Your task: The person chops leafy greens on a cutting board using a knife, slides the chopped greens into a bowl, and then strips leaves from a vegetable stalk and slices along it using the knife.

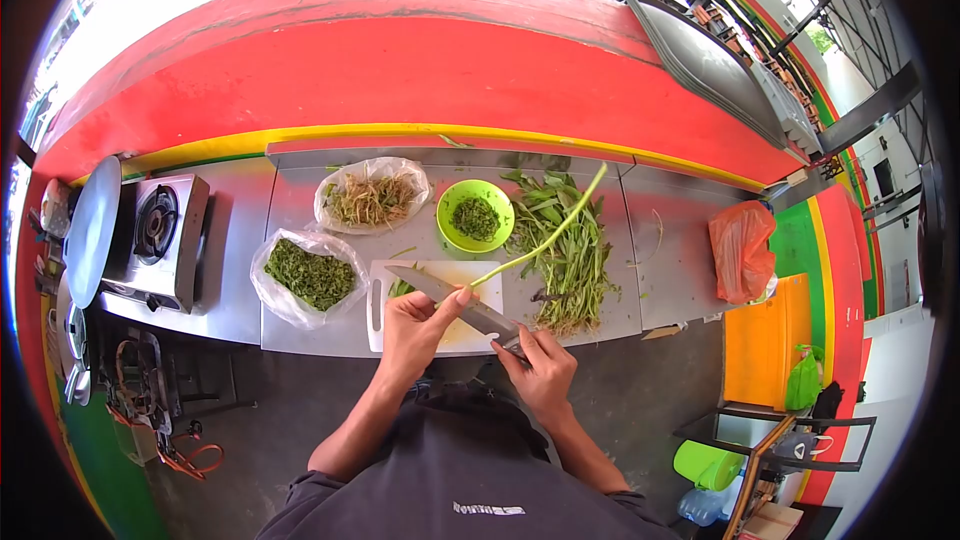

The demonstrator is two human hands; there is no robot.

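Note:
My left hand [418, 328] pinches a long pale green vegetable stem [545, 243], which slants up to the right. My right hand [542, 365] is closed round the handle of a kitchen knife [432, 285]. Its wide blade points up to the left and crosses close to my left fingers and the stem's lower end. Both hands are above the near edge of a white cutting board [490, 297]. Some green bits lie on the board behind the blade. A heap of leafy stems with roots [575, 270] lies right of the board.
Behind the board is a green bowl [447, 230] of chopped greens. Left are a plastic bag of chopped greens [310, 275] and one of root trimmings [370, 198]. A gas stove [160, 230] stands far left; an orange plastic bag [742, 250] sits at the right end.

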